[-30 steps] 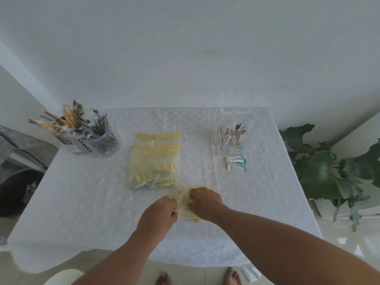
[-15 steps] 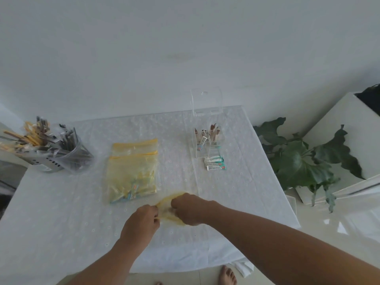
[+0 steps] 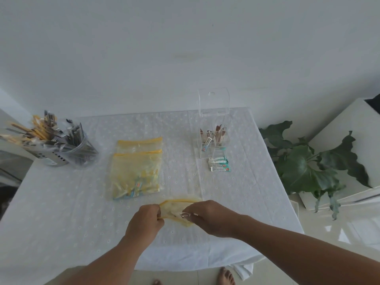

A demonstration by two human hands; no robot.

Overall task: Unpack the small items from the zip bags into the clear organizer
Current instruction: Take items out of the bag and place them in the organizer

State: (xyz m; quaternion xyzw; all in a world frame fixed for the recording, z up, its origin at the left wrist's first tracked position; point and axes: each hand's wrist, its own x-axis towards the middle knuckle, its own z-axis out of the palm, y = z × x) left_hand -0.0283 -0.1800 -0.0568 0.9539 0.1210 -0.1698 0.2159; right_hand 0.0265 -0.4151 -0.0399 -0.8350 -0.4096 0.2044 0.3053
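Since a moment ago your hands have pulled apart, left hand [image 3: 147,220] and right hand [image 3: 207,217] each pinching a rim of the zip bag [image 3: 176,208] stretched open between them.

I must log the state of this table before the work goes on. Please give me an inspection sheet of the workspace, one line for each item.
Surface: table under a white eyelet cloth.
Job's things: small yellow zip bag held at the near edge; two larger zip bags stacked mid-table, the upper one with small items inside; clear organizer, lid raised, sticks standing in it; white and teal packets against its near side.
Clutter: holder of sticks and sachets, far left.
Hands: left hand and right hand each pinch the small bag's mouth.
Cables: nothing seen.
Surroundings: white wall; leafy plant on the right; bare feet below.
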